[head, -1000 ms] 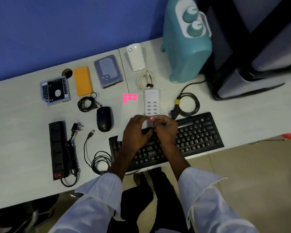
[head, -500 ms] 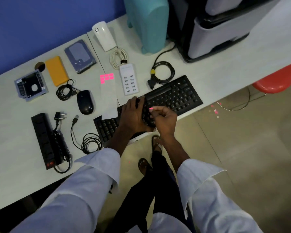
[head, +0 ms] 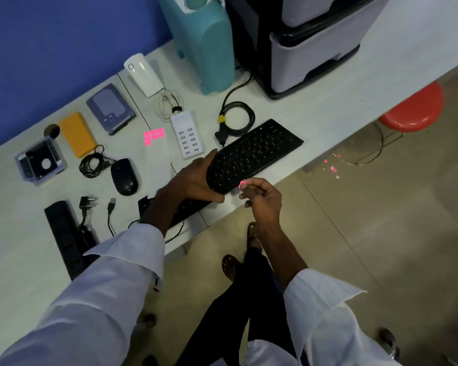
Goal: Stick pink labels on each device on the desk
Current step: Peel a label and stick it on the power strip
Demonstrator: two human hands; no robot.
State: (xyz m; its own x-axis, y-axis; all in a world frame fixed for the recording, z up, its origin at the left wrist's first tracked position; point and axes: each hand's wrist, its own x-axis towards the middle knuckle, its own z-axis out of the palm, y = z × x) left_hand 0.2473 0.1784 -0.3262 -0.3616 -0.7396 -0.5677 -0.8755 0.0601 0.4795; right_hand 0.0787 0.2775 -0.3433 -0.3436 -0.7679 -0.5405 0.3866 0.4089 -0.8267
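Note:
My right hand pinches a small pink label at its fingertips, just off the desk's front edge. My left hand grips the black keyboard near its middle, and the keyboard's left part is hidden under my wrist. A backing sheet with several pink labels lies on the desk between the grey hard drive and the white USB charging hub. Further left lie a black mouse, an orange power bank, a drive caddy, a black power strip and a white router.
A teal appliance and a grey-black printer stand at the back right. Coiled cables lie behind the keyboard. A red stool stands on the floor right of the desk, with pink scraps near it.
My right hand with the pink label moved right, away from my left hand and off the keyboard. My left hand turned to clasp the keyboard. The camera view shifted.

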